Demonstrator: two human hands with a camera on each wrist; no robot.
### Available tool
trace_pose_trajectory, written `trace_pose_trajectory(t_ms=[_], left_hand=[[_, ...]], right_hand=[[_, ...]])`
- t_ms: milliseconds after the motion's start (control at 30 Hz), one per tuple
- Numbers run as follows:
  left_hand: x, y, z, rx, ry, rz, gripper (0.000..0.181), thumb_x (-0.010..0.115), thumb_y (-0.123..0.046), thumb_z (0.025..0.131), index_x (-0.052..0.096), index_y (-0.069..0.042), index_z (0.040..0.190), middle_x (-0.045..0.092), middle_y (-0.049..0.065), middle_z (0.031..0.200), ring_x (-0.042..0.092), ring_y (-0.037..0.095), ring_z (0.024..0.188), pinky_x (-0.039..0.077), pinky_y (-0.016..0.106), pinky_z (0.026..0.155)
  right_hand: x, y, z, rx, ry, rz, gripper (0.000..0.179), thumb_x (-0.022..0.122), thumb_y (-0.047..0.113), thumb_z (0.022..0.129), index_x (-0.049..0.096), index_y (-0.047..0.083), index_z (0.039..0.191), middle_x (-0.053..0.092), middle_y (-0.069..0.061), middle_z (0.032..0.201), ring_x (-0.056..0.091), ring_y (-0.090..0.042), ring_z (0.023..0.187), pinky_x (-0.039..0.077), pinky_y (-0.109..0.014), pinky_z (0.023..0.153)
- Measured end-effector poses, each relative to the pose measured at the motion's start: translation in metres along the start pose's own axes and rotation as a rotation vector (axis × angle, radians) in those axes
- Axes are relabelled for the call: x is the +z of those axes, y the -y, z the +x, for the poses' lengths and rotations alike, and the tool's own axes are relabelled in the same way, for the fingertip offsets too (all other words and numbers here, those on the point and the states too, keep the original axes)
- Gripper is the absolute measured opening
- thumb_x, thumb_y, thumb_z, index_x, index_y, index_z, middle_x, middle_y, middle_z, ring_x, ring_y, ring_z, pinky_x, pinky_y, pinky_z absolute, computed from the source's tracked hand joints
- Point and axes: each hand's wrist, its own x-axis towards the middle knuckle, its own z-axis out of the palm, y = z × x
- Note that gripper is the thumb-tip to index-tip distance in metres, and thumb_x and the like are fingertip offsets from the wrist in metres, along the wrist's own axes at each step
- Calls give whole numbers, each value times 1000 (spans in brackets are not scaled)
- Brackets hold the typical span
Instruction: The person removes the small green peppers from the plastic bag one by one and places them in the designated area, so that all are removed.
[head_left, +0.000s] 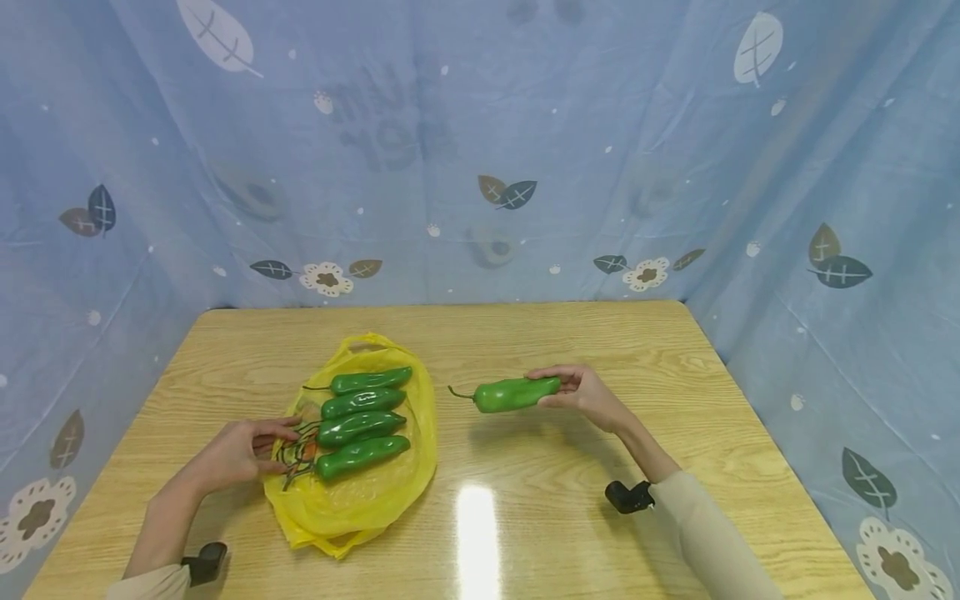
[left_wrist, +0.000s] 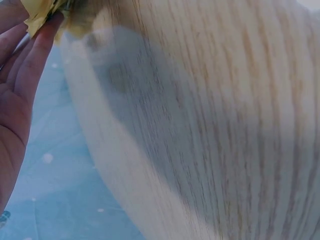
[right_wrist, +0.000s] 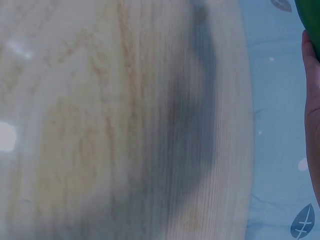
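Note:
A green pepper (head_left: pixel 512 395) with a thin curved stem is held above the table by my right hand (head_left: pixel 581 395), which grips its tip end between thumb and fingers. The stem points left. In the right wrist view only a bit of the green pepper (right_wrist: pixel 310 20) and the edge of the right hand (right_wrist: pixel 312 95) show. On the left, several more green peppers (head_left: pixel 362 427) lie side by side on a yellow plastic bag (head_left: pixel 408 500). My left hand (head_left: pixel 236 454) pinches the bag's left edge, near the stems; yellow plastic (left_wrist: pixel 40 15) shows between its fingers in the left wrist view.
The wooden table (head_left: pixel 570 533) carries the bag on its left half. A blue curtain (head_left: pixel 450 150) with leaf and flower prints hangs behind the table and along both sides. Black wrist devices (head_left: pixel 628 497) are strapped below each hand.

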Motion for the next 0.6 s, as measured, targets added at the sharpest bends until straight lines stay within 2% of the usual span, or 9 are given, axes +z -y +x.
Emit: trace_pose_trajectory(t_ms=[300,600], left_hand=[[0,-2,-1,-29,0,10,44,82,-13,75,67,0,114,48,26,137,52,42,117,52,42,92],[1,1,0,-16,-11,21,43,82,-14,75,67,0,114,48,25,138,52,42,117,51,42,93]], right_hand=[[-4,-2,15,33,-43,13,45,73,0,81,60,-8,124,54,-23,132,66,-20,94,59,-30,83],[-10,-7,31,9,-63,37,44,72,-1,83,59,-8,125,59,-16,128,66,-18,93,59,-31,82]])
